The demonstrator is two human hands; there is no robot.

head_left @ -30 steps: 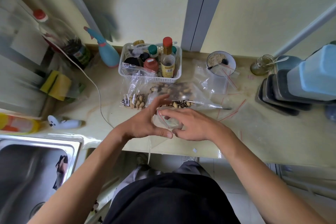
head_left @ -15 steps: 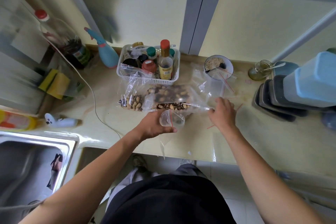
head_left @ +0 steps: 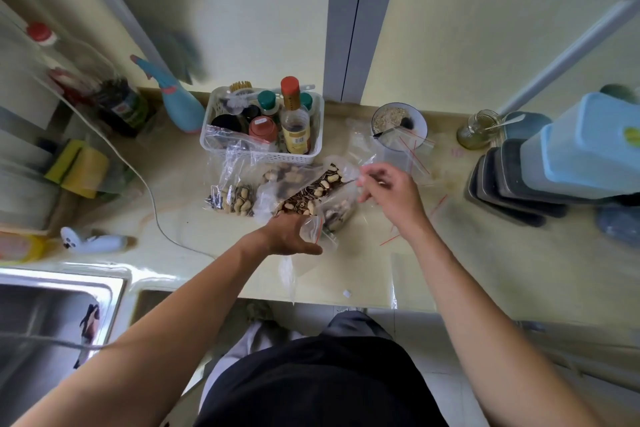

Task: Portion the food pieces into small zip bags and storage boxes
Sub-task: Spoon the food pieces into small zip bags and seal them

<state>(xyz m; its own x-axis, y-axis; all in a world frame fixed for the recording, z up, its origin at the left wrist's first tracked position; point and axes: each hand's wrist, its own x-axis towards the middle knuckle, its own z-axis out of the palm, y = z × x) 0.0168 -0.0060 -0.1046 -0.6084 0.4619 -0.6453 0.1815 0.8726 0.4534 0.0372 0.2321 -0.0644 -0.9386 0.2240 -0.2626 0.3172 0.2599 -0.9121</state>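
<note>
Left hand [head_left: 289, 236] grips small zip bag [head_left: 317, 230] before white basket [head_left: 261, 152]; right hand [head_left: 391, 191] pinches large nut bag [head_left: 311, 191] open

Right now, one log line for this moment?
left hand: holds small bag | right hand: pinches big bag rim, lifting | stage: pre-pour

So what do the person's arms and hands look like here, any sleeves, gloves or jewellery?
Both forearms are bare up to the frame edge, no sleeves showing. The left hand and right hand wear no gloves; no rings or watch are visible. A black top shows at the bottom.
</note>
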